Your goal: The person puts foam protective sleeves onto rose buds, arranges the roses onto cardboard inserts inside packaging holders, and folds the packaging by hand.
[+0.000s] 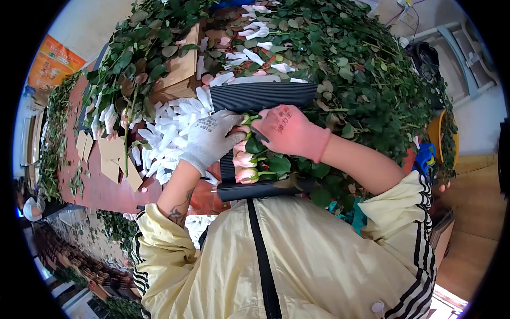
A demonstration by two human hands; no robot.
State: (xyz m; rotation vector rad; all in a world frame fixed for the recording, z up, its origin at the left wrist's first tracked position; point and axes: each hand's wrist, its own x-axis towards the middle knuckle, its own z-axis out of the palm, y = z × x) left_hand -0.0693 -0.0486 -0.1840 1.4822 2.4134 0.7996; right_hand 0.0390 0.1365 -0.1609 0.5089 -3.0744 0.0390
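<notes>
In front of my body lies a black ribbed holder (263, 97) with raised front and back sides. Pink roses (245, 160) lie in a row inside it, heads to the left and leafy stems to the right. My left hand (209, 139), in a pale grey work glove, is closed on the head of a rose near the back of the row. From the right, my right hand (290, 131), in a pink glove, curls its fingers at the same rose, just below the head. Its fingertips are partly hidden.
White foam net sleeves (169, 133) are heaped left of the holder. Brown cardboard pieces (112, 159) lie on the red tabletop (87, 189). Leafy rose stems (361, 69) pile up at the back and right, with sleeved roses (257, 33) among them. A yellow bucket (449, 139) stands far right.
</notes>
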